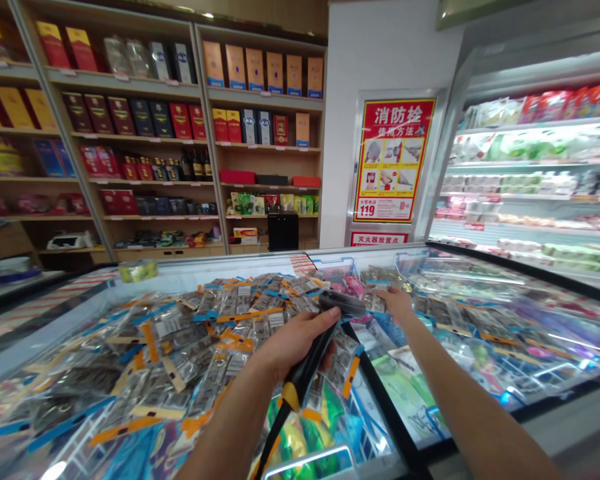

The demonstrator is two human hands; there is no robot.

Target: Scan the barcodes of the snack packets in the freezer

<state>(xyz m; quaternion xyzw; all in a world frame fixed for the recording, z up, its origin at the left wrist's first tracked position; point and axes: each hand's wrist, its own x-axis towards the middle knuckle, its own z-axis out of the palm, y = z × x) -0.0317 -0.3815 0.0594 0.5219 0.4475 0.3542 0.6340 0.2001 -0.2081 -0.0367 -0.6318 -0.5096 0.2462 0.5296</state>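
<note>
1. With left fingers [324,323], clasping a black handheld scanner [306,368] above packets [243,300] heaped in the display case [195,269].
2. With right fingers [387,294], near packets just right of the scanner; cannot tell whether gripping any.

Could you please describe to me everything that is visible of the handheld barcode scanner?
The handheld barcode scanner is black and grey, apparently plastic, with a broad, rounded head, a slim handle and a yellow-orange collar at its lower end, where a black cable runs down toward the picture's bottom edge. It is held at a slant, head uppermost and pointing rightward in the picture, over heaped packets. The left hand wraps its handle. Whether it is switched on is unclear.
</note>
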